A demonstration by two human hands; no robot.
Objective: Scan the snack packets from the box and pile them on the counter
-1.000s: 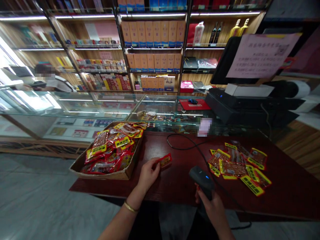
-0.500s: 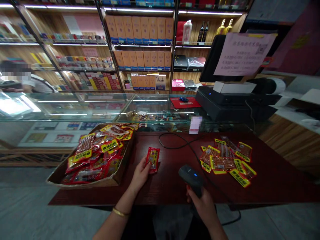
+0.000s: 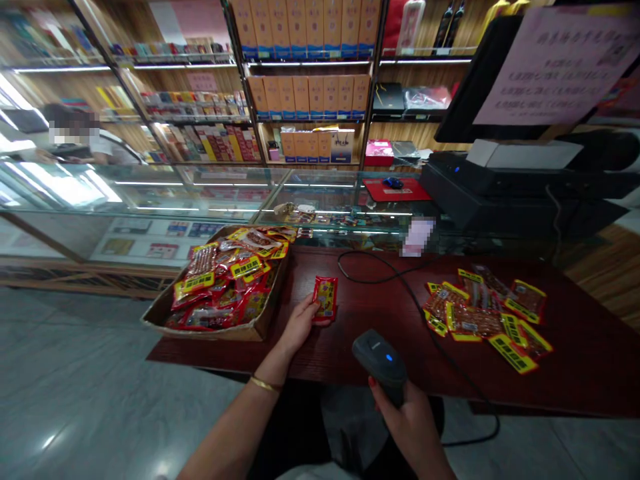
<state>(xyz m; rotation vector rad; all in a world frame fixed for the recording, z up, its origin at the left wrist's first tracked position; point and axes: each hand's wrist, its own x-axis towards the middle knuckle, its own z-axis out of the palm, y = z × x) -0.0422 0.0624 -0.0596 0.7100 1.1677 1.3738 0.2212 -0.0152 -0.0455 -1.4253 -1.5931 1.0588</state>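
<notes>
My left hand (image 3: pixel 299 325) is closed on the lower left edge of a red snack packet (image 3: pixel 326 297), held just over the dark red table (image 3: pixel 345 357). Wrapped around the handle of a black barcode scanner (image 3: pixel 380 360) is my right hand (image 3: pixel 407 417); a blue light glows on the scanner's top. The scanner's head points up and left, apart from the packet. To the left, a cardboard box (image 3: pixel 260 328) is heaped with red and yellow snack packets (image 3: pixel 225 283). Several similar packets (image 3: pixel 480 320) lie in a loose pile on the table's right side.
A black cable (image 3: pixel 425 313) loops over the table. Behind are a glass counter (image 3: pixel 210 183), a blurred-out card (image 3: pixel 418 237), a mouse (image 3: pixel 393 182) on a red mat and a monitor (image 3: pixel 480 73) with a paper sheet. A person (image 3: pixel 95 143) is at far left before stocked shelves.
My view has tilted down and shifted left, so the scene sits higher and further right. Both hands keep their hold on the packet and the scanner.
</notes>
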